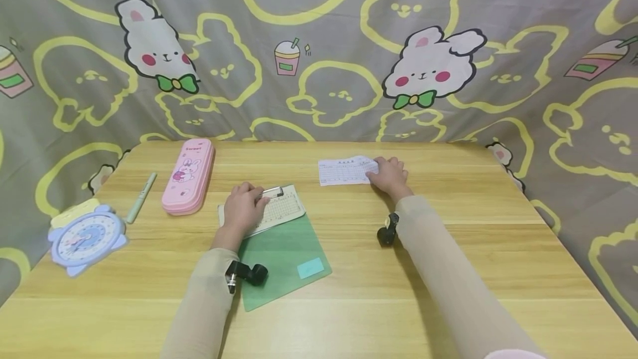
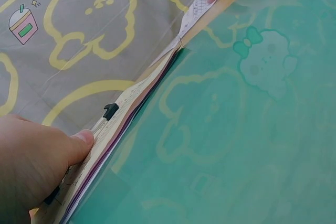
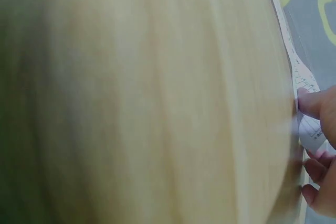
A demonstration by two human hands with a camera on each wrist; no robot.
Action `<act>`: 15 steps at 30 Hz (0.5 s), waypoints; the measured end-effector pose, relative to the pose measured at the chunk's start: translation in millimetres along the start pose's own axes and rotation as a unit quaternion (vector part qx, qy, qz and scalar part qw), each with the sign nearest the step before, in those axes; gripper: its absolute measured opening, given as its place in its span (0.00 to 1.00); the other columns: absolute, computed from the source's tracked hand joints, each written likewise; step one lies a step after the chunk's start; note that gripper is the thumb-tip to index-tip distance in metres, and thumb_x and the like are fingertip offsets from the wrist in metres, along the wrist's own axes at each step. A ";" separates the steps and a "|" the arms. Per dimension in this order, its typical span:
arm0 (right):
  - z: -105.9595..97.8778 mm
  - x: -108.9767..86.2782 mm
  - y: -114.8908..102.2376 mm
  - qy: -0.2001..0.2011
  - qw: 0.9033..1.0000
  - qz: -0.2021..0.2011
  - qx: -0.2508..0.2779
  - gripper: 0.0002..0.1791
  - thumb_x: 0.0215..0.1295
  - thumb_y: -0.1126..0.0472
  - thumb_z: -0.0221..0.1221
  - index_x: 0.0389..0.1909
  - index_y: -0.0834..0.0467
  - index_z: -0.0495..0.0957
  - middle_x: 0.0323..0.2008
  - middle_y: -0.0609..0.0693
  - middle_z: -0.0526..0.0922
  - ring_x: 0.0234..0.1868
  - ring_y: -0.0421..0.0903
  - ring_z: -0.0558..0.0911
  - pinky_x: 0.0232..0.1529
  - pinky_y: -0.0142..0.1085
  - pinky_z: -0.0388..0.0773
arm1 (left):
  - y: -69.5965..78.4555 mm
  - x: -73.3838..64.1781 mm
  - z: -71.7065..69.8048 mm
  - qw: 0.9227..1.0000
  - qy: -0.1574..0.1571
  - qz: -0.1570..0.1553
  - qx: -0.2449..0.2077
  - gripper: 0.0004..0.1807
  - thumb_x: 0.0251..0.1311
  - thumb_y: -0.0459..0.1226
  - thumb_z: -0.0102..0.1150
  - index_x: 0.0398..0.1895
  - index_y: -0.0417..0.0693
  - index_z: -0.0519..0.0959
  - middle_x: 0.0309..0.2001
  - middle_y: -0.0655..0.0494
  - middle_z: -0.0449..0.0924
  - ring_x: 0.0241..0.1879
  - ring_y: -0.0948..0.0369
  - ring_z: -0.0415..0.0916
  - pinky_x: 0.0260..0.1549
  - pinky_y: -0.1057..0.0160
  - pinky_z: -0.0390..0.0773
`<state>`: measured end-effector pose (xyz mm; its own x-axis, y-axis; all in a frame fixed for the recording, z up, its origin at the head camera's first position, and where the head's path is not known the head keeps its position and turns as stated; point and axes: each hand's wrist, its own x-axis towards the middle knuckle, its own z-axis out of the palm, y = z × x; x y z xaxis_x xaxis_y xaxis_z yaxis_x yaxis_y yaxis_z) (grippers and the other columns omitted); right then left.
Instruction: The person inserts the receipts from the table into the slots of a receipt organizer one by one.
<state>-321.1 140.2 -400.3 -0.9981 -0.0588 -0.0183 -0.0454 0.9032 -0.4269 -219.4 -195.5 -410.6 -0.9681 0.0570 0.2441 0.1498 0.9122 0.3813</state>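
Observation:
A green clipboard [image 1: 284,259] lies tilted on the table, a pad of printed forms [image 1: 286,209] at its far end. My left hand [image 1: 244,206] grips the metal clip [image 1: 272,191] there, thumb along its bar in the left wrist view; its other fingers are mostly hidden. Farther back on the right, my right hand [image 1: 390,175] pinches the right end of a white printed form slip [image 1: 344,172], thumb over it. That end of the slip [image 3: 304,77] lifts and curls in the right wrist view.
A pink pencil case [image 1: 188,176], a green pen [image 1: 142,198] and a blue toy clock [image 1: 88,239] lie on the left of the table. A yellow piece [image 1: 75,213] sits behind the clock. A patterned curtain [image 1: 329,32] hangs along the back edge.

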 end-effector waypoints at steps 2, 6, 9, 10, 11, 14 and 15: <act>0.3 0.5 -0.6 -0.005 1.000 -0.002 0.005 0.31 0.57 0.50 0.51 0.59 0.59 0.60 0.50 0.64 0.62 0.50 0.60 0.59 0.45 0.53 0.55 | -0.6 -0.1 0.4 1.000 -0.001 -0.001 0.000 0.20 0.57 0.44 0.50 0.49 0.42 0.74 0.40 0.49 0.69 0.38 0.53 0.61 0.35 0.55 0.63; 1.1 1.2 -1.5 -0.009 0.999 -0.002 0.034 0.33 0.56 0.53 0.52 0.61 0.60 0.55 0.55 0.63 0.61 0.54 0.59 0.59 0.50 0.54 0.52 | -1.4 0.2 0.6 1.000 -0.003 -0.003 0.000 0.20 0.57 0.44 0.50 0.49 0.42 0.73 0.40 0.49 0.68 0.38 0.53 0.61 0.35 0.55 0.63; 1.6 1.6 -1.4 0.000 0.998 -0.007 0.055 0.33 0.55 0.55 0.54 0.60 0.63 0.56 0.54 0.64 0.62 0.54 0.60 0.60 0.51 0.54 0.53 | -1.0 0.6 0.1 1.000 -0.004 -0.003 -0.001 0.20 0.57 0.44 0.50 0.49 0.42 0.73 0.40 0.49 0.68 0.38 0.53 0.61 0.35 0.55 0.63; 1.8 1.7 -1.5 0.004 0.998 -0.012 0.064 0.32 0.55 0.57 0.54 0.59 0.65 0.57 0.53 0.65 0.63 0.53 0.61 0.61 0.52 0.53 0.53 | -0.8 0.6 -0.1 1.000 -0.003 -0.003 -0.001 0.20 0.57 0.44 0.50 0.49 0.42 0.73 0.40 0.49 0.68 0.37 0.53 0.61 0.35 0.55 0.63; 1.8 1.7 -1.7 0.009 0.997 -0.016 0.074 0.31 0.54 0.59 0.55 0.58 0.67 0.58 0.52 0.66 0.64 0.52 0.61 0.62 0.52 0.51 0.55 | -0.7 0.5 -0.4 1.000 -0.003 -0.003 -0.001 0.20 0.57 0.44 0.50 0.49 0.42 0.74 0.39 0.49 0.68 0.37 0.53 0.61 0.35 0.55 0.63; 1.3 1.1 -2.2 0.020 0.994 -0.020 0.106 0.26 0.52 0.66 0.54 0.53 0.71 0.63 0.48 0.67 0.67 0.49 0.60 0.66 0.51 0.47 0.59 | -0.4 0.0 -0.8 1.000 -0.003 -0.002 -0.001 0.20 0.57 0.44 0.50 0.49 0.42 0.74 0.39 0.49 0.68 0.37 0.53 0.61 0.35 0.55 0.63; 1.0 1.1 -2.3 0.022 0.993 -0.020 0.117 0.25 0.51 0.68 0.52 0.51 0.72 0.63 0.47 0.67 0.68 0.47 0.59 0.67 0.50 0.46 0.61 | -0.4 -0.1 -0.9 1.000 -0.003 -0.002 -0.002 0.20 0.57 0.44 0.50 0.49 0.42 0.74 0.40 0.48 0.68 0.38 0.53 0.61 0.35 0.55 0.63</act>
<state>-322.0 137.6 -400.3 -0.9968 -0.0696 0.0397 -0.0791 0.7763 -0.6254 -219.2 -196.3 -410.1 -0.9698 0.0552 0.2376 0.1463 0.9111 0.3854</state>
